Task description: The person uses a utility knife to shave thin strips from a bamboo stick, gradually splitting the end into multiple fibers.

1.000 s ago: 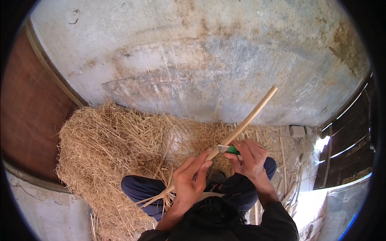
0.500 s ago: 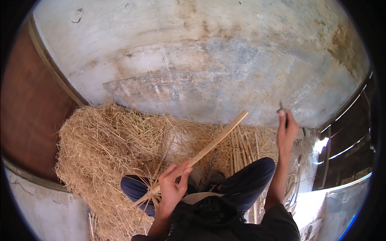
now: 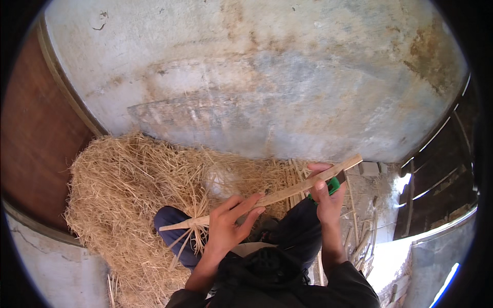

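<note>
A long, flat strip of pale wood (image 3: pixel 287 192) slants across my lap, its far end up to the right. My left hand (image 3: pixel 225 226) is wrapped round it near its lower part. Thin curled shavings (image 3: pixel 194 237) fan out from the strip just left of that hand. In my right hand (image 3: pixel 328 206) is a small green-handled knife (image 3: pixel 333 186), its dark blade beside the strip's upper end. The thumb and fingers of that hand also touch the strip. Part of the knife is hidden by the strip and fingers.
A big heap of straw (image 3: pixel 118 195) lies on my left against the stained wall (image 3: pixel 231 92). Several thin sticks (image 3: pixel 362 246) lie on the floor to the right. My bent knees (image 3: pixel 292 226) frame the work. A brown panel (image 3: pixel 41 138) stands far left.
My right hand has come down and left with the knife, from out in the air to the strip's upper end. The strip now lies flatter, its far end further right.
</note>
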### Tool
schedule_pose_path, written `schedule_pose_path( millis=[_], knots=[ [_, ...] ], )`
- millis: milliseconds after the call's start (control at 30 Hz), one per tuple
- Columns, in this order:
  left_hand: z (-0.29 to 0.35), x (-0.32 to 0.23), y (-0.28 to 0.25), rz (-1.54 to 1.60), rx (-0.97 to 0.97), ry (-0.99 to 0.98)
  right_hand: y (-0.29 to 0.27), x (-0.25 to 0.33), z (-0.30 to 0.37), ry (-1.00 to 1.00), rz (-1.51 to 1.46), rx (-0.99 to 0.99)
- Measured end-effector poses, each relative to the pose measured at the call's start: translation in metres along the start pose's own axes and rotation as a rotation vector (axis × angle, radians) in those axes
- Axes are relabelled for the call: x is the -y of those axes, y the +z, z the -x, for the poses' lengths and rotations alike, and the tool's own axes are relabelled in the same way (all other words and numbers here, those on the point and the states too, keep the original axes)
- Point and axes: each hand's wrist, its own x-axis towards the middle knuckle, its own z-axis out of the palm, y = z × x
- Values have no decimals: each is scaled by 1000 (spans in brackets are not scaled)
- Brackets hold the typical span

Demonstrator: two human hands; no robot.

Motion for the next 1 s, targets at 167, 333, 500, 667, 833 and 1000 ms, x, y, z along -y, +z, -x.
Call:
schedule_pose_path(
  millis=[167,333,500,667,833,1000],
  knots=[
    [-16,-16,-13,-54,48,74,-4,27,3,-51,-47,-7],
    [-31,-27,-47,-315,-7,194,-15,30,5,-86,-57,-8],
    [-33,-28,-70,-405,18,169,-13,40,-6,-95,-90,-56],
    [-18,-18,-95,-268,136,27,-9,36,-25,39,-178,102],
    [26,-13,-106,-227,219,-238,-9,19,-32,118,-154,170],
    [57,18,-93,-184,224,-447,2,-10,-72,299,-70,304]
  ],
)
